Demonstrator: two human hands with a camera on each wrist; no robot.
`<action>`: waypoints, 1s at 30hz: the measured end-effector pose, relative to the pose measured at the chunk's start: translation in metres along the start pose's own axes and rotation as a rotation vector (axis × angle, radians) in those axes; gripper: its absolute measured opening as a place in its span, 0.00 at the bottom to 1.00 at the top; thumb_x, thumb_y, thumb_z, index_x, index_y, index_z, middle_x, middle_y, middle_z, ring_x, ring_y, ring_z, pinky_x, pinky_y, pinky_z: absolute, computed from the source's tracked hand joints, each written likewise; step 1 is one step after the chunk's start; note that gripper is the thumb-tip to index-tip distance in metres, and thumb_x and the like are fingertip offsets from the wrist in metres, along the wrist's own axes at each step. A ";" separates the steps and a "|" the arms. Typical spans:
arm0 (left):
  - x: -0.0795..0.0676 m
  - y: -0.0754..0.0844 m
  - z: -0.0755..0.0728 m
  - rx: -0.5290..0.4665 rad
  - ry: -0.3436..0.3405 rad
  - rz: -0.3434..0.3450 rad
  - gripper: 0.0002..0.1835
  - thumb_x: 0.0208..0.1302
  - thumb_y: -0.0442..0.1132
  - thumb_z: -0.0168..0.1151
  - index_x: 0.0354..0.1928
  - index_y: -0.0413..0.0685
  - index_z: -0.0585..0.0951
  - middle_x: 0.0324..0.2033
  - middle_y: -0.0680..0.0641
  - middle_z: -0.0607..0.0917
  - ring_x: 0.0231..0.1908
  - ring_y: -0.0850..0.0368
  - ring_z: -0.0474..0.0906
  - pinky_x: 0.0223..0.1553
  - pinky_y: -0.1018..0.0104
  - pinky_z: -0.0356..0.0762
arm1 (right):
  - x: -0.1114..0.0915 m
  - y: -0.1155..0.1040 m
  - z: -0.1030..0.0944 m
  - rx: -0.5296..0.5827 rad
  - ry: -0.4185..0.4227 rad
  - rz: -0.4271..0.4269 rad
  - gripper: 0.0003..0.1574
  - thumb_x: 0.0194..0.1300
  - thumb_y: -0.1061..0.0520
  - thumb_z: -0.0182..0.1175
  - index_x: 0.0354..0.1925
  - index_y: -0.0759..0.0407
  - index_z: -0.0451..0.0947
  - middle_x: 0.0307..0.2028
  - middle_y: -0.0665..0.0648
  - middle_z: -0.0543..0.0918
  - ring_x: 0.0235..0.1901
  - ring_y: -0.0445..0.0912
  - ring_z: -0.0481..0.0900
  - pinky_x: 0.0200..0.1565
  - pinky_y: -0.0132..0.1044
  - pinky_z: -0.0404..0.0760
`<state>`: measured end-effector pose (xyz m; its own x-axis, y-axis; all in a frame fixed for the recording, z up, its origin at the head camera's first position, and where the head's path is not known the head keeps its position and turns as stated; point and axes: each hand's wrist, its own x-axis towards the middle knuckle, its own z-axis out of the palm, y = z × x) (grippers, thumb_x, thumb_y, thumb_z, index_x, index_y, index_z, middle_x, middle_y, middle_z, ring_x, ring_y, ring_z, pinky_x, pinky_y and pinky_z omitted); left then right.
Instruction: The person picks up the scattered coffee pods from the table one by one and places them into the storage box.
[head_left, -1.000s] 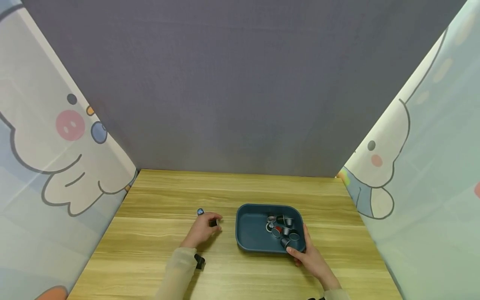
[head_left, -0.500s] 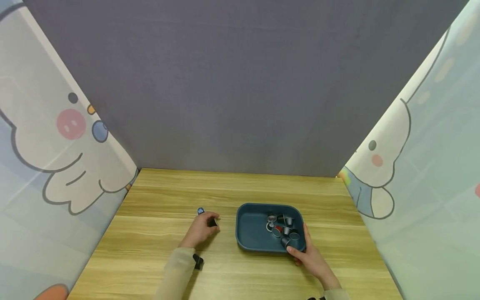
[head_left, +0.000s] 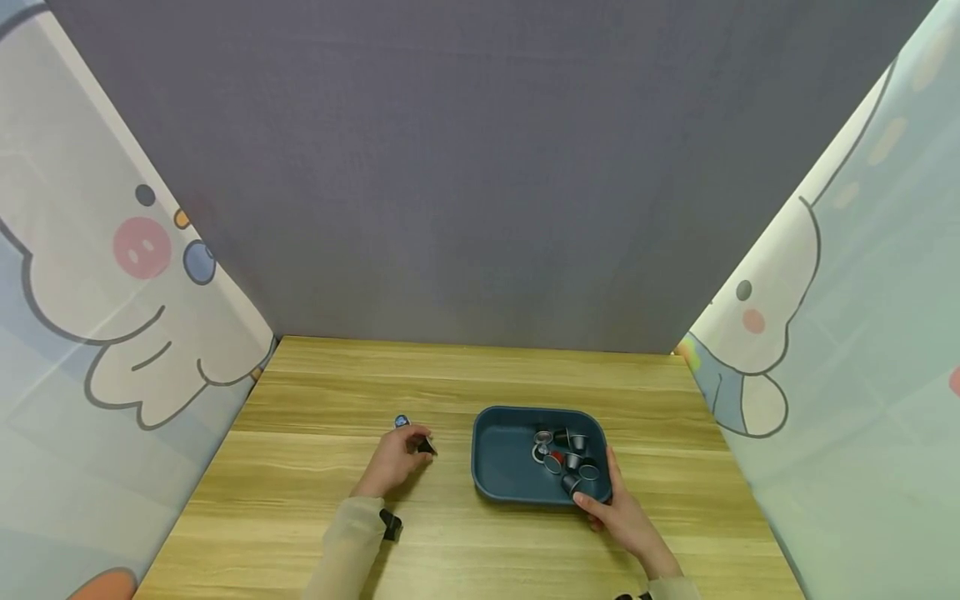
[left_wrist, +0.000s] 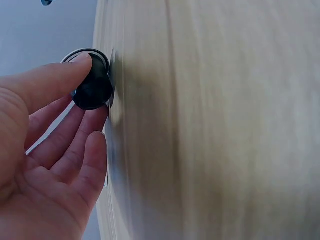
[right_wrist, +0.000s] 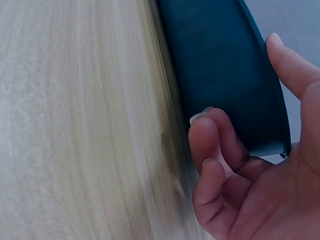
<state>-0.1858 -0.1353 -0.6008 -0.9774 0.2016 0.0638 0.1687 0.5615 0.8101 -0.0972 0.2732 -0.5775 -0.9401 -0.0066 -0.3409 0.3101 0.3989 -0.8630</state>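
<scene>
My left hand (head_left: 396,457) pinches a black coffee capsule (head_left: 427,447) between thumb and fingers, low over the wooden table. In the left wrist view the thumb lies across the dark capsule (left_wrist: 94,90), right at the tabletop, and a thin pale rim stands along its right side. Just beyond the knuckles is a blue capsule (head_left: 401,422), partly covered by the hand. My right hand (head_left: 626,518) grips the front right corner of a dark blue tray (head_left: 498,492), thumb over the rim. In the right wrist view curled fingers lie against the tray's outer wall (right_wrist: 220,75).
Several capsules (head_left: 572,462), mostly dark and silver with one red, lie loose in the right half of the tray. The wooden table (head_left: 465,550) ends at a grey backdrop (head_left: 480,208), and printed cartoon panels flank it on both sides.
My left hand has drawn slightly left and back, and the black capsule at its fingertips now tilts more. The right hand and the tray have stayed put.
</scene>
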 end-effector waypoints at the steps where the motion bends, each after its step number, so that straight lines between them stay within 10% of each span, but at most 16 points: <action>1: 0.000 0.000 0.000 -0.002 0.000 -0.008 0.19 0.54 0.28 0.75 0.49 0.41 0.84 0.40 0.48 0.85 0.43 0.49 0.82 0.46 0.52 0.80 | 0.000 0.000 0.000 0.009 0.004 -0.001 0.69 0.66 0.49 0.68 0.79 0.41 0.25 0.24 0.58 0.76 0.22 0.49 0.76 0.29 0.37 0.78; 30: 0.001 0.010 -0.005 -0.122 0.018 -0.076 0.18 0.59 0.30 0.72 0.53 0.42 0.83 0.41 0.50 0.84 0.44 0.51 0.81 0.46 0.53 0.81 | -0.001 0.000 -0.001 0.010 -0.006 -0.014 0.69 0.66 0.48 0.68 0.79 0.43 0.24 0.24 0.58 0.76 0.23 0.50 0.75 0.29 0.38 0.79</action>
<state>-0.1855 -0.1336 -0.5898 -0.9891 0.1471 0.0095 0.0786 0.4722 0.8780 -0.0968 0.2736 -0.5768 -0.9437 -0.0175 -0.3305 0.2980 0.3893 -0.8716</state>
